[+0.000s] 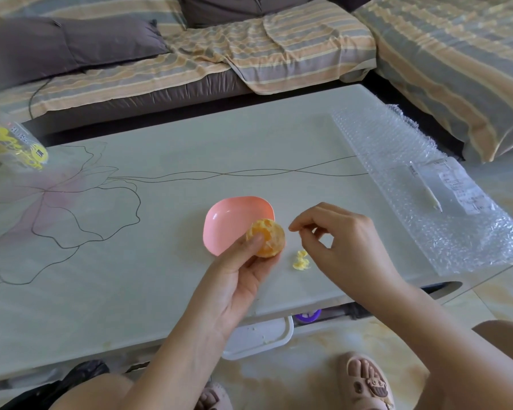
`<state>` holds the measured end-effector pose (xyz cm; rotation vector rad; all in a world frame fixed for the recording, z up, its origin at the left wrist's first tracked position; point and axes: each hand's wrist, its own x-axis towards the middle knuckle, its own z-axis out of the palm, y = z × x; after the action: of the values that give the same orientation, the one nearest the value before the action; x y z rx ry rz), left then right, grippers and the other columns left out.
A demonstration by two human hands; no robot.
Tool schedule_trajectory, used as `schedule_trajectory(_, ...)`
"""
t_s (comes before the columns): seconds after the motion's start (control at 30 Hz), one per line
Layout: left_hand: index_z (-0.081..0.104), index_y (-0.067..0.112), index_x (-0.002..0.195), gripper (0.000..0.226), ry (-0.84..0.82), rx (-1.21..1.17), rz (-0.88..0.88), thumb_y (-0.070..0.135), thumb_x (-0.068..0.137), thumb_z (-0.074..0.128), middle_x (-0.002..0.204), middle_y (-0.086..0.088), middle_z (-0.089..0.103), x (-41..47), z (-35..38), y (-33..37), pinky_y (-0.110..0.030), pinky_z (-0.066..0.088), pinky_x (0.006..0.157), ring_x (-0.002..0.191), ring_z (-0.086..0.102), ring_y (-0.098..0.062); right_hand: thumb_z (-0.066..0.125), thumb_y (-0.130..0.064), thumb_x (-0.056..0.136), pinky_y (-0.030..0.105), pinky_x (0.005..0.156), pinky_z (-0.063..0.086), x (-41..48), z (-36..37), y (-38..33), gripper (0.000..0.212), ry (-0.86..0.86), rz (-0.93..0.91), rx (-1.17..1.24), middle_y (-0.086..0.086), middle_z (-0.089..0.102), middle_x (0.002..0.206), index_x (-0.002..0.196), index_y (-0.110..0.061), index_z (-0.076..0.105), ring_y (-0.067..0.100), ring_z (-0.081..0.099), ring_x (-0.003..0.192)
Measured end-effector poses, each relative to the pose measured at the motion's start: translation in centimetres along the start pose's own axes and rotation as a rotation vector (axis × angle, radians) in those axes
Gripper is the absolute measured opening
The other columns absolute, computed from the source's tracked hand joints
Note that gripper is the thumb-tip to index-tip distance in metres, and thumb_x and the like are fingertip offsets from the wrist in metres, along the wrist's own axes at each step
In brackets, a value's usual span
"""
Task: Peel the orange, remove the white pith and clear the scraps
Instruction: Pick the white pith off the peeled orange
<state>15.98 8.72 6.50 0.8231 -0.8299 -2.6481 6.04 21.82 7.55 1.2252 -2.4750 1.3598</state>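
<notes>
1. Tabletop first: a low table (219, 149) with a pale, glossy top, a thin dark line drawing of a flower spreading across its left half and trailing off to the right.
2. The peeled orange (268, 238) is held up over the near middle of the table, in front of the near right corner of a pink dish (228, 220) that sits on the top.
3. The left hand (237, 279) grips the orange from below, thumb pressed on its upper face and fingers curled behind it.
4. The right hand (338, 241) hovers just beside the fruit, fingers curled, thumb and forefinger tips meeting; whether a shred is pinched there, I cannot tell.
5. A small heap of yellowish pith scraps (301, 261) lies on the table between the two hands.
6. A sheet of bubble wrap (397, 149) covers the right end, with a printed label (459, 187) and a thin white stick (427, 187) on it.
7. A clear plastic bag (15, 146) with yellow print stands at the far left edge.
8. Behind the table runs a sofa (249, 54) under a striped orange-and-grey cover, a dark cushion (71, 45) at its left.
9. The floor (323, 365) is glossy marbled tile; a slippered foot (367, 383) rests on it.
</notes>
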Motion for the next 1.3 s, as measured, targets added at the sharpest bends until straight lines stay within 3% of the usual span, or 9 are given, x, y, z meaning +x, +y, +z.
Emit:
schedule_trajectory(0.07,0.064,-0.007,0.105,0.050,-0.030,-0.021,0.023,0.007,0.060,0.082,0.117,-0.023,0.065,0.2,0.0,-0.2,-0.040,0.051,0.092,0.114,0.060,-0.033,0.057,-0.004,0.080,0.005,0.063,0.040,-0.2,-0.1,-0.5,0.022,0.001,-0.024,0.041,-0.015,0.064,0.078,0.083,-0.019,0.072,0.005,0.059,0.073)
schedule_trajectory(0.17,0.065,-0.003,0.100,0.032,-0.038,0.048,0.074,0.008,0.070,0.069,0.104,-0.016,0.068,0.1,0.3,-0.5,-0.034,0.051,0.091,0.101,0.066,-0.024,0.057,-0.012,0.079,0.009,0.063,0.044,-0.4,-0.1,-1.0,0.018,-0.004,-0.052,0.073,-0.012,0.065,0.077,0.083,-0.018,0.073,0.005,0.060,0.070)
schedule_trajectory(0.23,0.064,-0.001,0.101,0.033,-0.055,0.078,0.113,0.007,0.071,0.074,0.100,-0.013,0.069,0.1,0.4,-0.5,-0.032,0.053,0.091,0.095,0.068,-0.020,0.064,-0.015,0.080,0.010,0.064,0.045,-0.4,-0.2,-1.0,0.010,0.003,-0.059,0.098,-0.011,0.066,0.076,0.082,-0.019,0.073,0.004,0.061,0.071)
schedule_trajectory(0.33,0.064,-0.001,0.107,0.071,-0.110,0.095,0.161,0.018,0.046,0.094,0.102,-0.014,0.070,0.2,0.3,-0.3,-0.029,0.055,0.086,0.097,0.069,-0.021,0.073,-0.019,0.078,0.013,0.066,0.046,-0.2,-0.4,-0.9,0.005,0.031,-0.058,0.132,-0.009,0.066,0.078,0.083,-0.019,0.074,0.006,0.062,0.071)
schedule_trajectory(0.4,0.064,-0.001,0.110,0.079,-0.122,0.132,0.182,0.025,0.042,0.095,0.105,-0.015,0.070,0.2,0.3,-0.1,-0.029,0.055,0.084,0.099,0.068,-0.022,0.077,-0.019,0.077,0.014,0.067,0.047,0.0,-0.6,-0.8,0.011,0.025,-0.080,0.139,-0.008,0.065,0.078,0.088,-0.019,0.074,0.007,0.061,0.073)
schedule_trajectory(0.73,0.075,0.008,0.099,0.056,-0.171,0.345,0.205,0.034,0.051,0.089,0.103,-0.013,0.073,-0.9,0.5,1.1,-0.024,0.056,0.076,0.095,0.070,-0.019,0.072,-0.023,0.081,0.024,0.071,0.050,0.5,-1.6,-0.9,0.019,-0.081,-0.245,0.136,-0.005,0.061,0.088,0.097,-0.014,0.069,0.008,0.059,0.076)
schedule_trajectory(0.87,0.078,0.011,0.088,0.023,-0.113,0.348,0.168,0.019,0.067,0.073,0.095,-0.010,0.074,-1.4,1.0,1.0,-0.023,0.057,0.072,0.086,0.071,-0.017,0.073,-0.023,0.080,0.019,0.071,0.049,0.7,-1.7,-0.9,0.016,-0.106,-0.246,0.149,-0.006,0.061,0.085,0.092,-0.013,0.068,0.005,0.058,0.074)
schedule_trajectory(1.1,0.078,0.010,0.082,0.022,-0.075,0.393,0.158,0.017,0.065,0.065,0.090,-0.009,0.075,-1.7,1.4,0.9,-0.023,0.058,0.069,0.082,0.072,-0.018,0.075,-0.016,0.079,0.008,0.067,0.041,0.9,-2.2,-0.8,0.008,-0.166,-0.245,0.132,-0.009,0.062,0.081,0.084,-0.013,0.070,0.006,0.060,0.071)
schedule_trajectory(1.3,0.078,0.008,0.079,0.023,-0.061,0.390,0.152,0.017,0.062,0.066,0.087,-0.010,0.075,-1.7,1.5,0.8,-0.023,0.058,0.068,0.078,0.072,-0.017,0.074,-0.014,0.080,0.009,0.065,0.041,0.9,-2.3,-0.6,0.005,-0.180,-0.265,0.122,-0.008,0.061,0.079,0.079,-0.012,0.069,0.005,0.057,0.066)
